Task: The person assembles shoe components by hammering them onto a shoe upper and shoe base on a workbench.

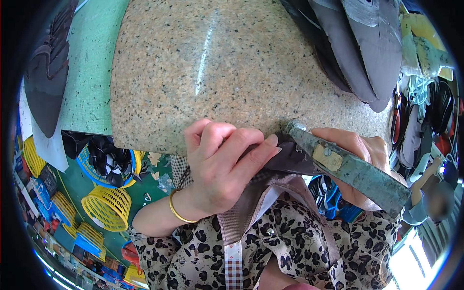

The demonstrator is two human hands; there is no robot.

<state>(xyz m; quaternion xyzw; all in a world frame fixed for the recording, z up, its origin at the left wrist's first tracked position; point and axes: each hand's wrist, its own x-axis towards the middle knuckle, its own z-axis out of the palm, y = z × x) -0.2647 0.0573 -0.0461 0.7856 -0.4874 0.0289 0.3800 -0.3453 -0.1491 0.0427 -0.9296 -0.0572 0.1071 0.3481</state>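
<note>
At the near edge of the stone slab, my left hand (224, 166) is closed with its fingers bent. Its fingertips press on a dark brown shoe-upper piece (292, 155), part of which is hidden beneath the hand. My right hand (355, 145) grips a hammer (360, 176) whose worn metal head hides most of the handle. The end of the wooden handle shows in the head's eye. The round striking face is over the dark piece, close to my left fingertips, and the other end of the head slants toward the lower right.
The speckled stone slab (232, 72) lies before me. Stacked dark pieces (360, 53) rest at its far right, and more (48, 82) lie on the green board (94, 72) at left. Yellow baskets (107, 205) stand on the floor. Another person (418, 210) is at far right.
</note>
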